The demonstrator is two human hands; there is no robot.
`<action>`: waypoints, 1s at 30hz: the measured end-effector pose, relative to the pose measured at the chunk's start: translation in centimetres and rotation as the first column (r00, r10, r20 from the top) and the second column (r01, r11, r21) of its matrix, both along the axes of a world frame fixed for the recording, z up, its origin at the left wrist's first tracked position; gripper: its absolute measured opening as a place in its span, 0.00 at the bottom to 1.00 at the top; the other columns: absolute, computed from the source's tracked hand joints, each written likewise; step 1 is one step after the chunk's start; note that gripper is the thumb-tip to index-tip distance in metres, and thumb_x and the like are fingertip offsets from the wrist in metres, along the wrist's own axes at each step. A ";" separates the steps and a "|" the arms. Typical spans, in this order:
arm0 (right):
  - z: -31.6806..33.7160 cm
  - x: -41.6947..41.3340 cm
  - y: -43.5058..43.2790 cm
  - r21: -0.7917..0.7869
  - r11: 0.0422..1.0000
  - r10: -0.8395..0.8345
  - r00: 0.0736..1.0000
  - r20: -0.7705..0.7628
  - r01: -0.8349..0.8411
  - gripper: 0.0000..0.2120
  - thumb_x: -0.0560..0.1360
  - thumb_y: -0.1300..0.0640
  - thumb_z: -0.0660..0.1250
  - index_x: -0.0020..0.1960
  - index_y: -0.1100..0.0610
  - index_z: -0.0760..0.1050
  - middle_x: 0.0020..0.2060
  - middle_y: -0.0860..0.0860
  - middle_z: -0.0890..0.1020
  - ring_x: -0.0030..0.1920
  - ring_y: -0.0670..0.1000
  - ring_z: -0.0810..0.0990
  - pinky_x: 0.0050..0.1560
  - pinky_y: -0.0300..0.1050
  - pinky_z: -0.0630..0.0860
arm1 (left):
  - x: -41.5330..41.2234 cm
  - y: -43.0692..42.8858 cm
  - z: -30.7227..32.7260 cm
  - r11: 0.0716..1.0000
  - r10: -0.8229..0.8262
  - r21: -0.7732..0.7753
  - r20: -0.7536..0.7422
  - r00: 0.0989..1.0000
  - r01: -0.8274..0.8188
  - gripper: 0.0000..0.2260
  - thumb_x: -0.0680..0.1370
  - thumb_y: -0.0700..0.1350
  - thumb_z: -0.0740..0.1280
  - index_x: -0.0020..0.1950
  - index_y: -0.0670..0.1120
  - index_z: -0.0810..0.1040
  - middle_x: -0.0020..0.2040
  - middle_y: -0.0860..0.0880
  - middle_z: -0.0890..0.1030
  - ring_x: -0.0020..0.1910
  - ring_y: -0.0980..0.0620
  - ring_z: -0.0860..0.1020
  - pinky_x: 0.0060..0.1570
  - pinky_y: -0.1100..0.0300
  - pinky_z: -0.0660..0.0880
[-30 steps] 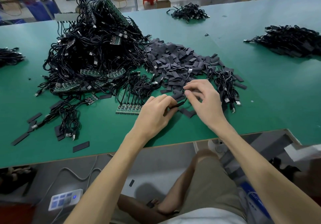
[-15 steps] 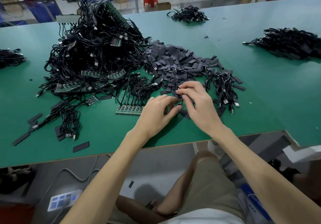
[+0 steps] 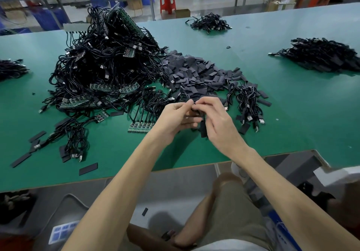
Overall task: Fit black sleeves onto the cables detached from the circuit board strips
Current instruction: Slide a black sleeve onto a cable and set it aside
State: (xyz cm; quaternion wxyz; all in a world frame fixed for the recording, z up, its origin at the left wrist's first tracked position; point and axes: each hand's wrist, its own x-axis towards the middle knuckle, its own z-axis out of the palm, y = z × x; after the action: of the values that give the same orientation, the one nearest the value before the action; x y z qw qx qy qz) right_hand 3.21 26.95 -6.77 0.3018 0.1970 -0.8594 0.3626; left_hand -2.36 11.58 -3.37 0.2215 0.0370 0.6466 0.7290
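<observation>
Left hand (image 3: pixel 175 118) pinched the cable (image 3: pixel 194 109), right hand (image 3: pixel 217 123) gripped the black sleeve (image 3: pixel 203 129); I'd squeeze its mouth open and feed straight.

Fingers of the left hand (image 3: pixel 173 122) and right hand (image 3: pixel 217 123) hide most of the cable (image 3: pixel 194 110) and black sleeve (image 3: pixel 203 130) between them. At nine o'clock, the edge cuts off a cable pile (image 3: pixel 9 69).

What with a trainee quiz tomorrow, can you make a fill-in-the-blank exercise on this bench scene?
The table is coloured ____.
The sleeve pile lies to the ____ of the big cable heap.
One stray sleeve lies under the table on the ____.
The number of hands pinching the black cable, left hand and right hand, is ____.
Missing words: green, right, floor, two.
</observation>
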 end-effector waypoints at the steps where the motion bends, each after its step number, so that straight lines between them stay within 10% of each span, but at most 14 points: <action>1: 0.1 0.0 0.0 -0.044 0.999 -0.001 1.000 0.004 0.001 0.19 0.80 0.73 0.55 0.67 0.64 0.73 0.66 0.53 0.70 0.70 0.46 0.71 0.73 0.43 0.68 | -0.1 0.0 0.1 1.000 0.020 0.007 0.019 1.000 -0.020 0.12 0.84 0.48 0.66 0.53 0.39 0.82 0.39 0.46 0.84 0.37 0.49 0.84 0.37 0.58 0.81; 5: 0.3 -0.4 0.0 -0.152 0.987 -0.047 0.998 0.046 0.053 0.18 0.80 0.73 0.54 0.67 0.62 0.70 0.65 0.52 0.69 0.65 0.46 0.73 0.69 0.43 0.73 | -0.5 -0.3 0.4 0.999 0.039 0.028 0.040 0.998 -0.040 0.09 0.83 0.45 0.66 0.45 0.43 0.79 0.35 0.47 0.83 0.34 0.48 0.84 0.34 0.58 0.81; 14: -0.6 -1.1 0.1 0.156 0.982 -0.153 0.924 0.351 0.104 0.13 0.75 0.71 0.65 0.59 0.66 0.76 0.57 0.59 0.74 0.61 0.59 0.70 0.65 0.55 0.72 | -1.2 -0.1 2.5 0.996 -0.028 0.087 0.019 0.999 0.026 0.12 0.82 0.45 0.67 0.59 0.37 0.80 0.35 0.47 0.82 0.28 0.53 0.80 0.27 0.63 0.77; 18: -0.8 -0.8 -0.7 0.290 0.955 -0.157 0.933 0.324 0.060 0.12 0.83 0.59 0.63 0.63 0.63 0.75 0.66 0.61 0.74 0.69 0.61 0.65 0.71 0.44 0.60 | -1.4 2.1 4.0 0.993 -0.119 0.014 -0.029 0.992 0.120 0.15 0.83 0.45 0.67 0.64 0.35 0.78 0.34 0.49 0.82 0.31 0.52 0.82 0.27 0.64 0.77; 21: -0.5 -0.9 -0.9 0.383 0.923 -0.201 0.908 0.368 0.049 0.12 0.85 0.52 0.58 0.64 0.57 0.74 0.64 0.56 0.75 0.68 0.59 0.67 0.65 0.56 0.69 | -1.7 4.8 5.1 0.988 -0.152 -0.019 -0.005 0.988 0.151 0.13 0.83 0.45 0.68 0.61 0.36 0.79 0.38 0.46 0.80 0.33 0.51 0.84 0.26 0.64 0.77; 30: -0.2 -1.4 -1.2 0.475 0.879 -0.252 0.879 0.404 0.034 0.17 0.85 0.55 0.57 0.66 0.65 0.74 0.67 0.63 0.75 0.73 0.59 0.62 0.74 0.53 0.57 | -2.2 10.9 5.6 0.859 -0.392 -0.460 -0.306 0.868 0.226 0.09 0.81 0.41 0.68 0.55 0.36 0.81 0.46 0.43 0.80 0.31 0.45 0.85 0.28 0.59 0.79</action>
State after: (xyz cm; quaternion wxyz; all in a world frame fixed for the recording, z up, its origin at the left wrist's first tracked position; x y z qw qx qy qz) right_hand 1.83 25.71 -6.93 0.0647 0.1058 -0.9787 0.1635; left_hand -4.56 22.47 2.22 0.2075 0.2392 0.8005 0.5089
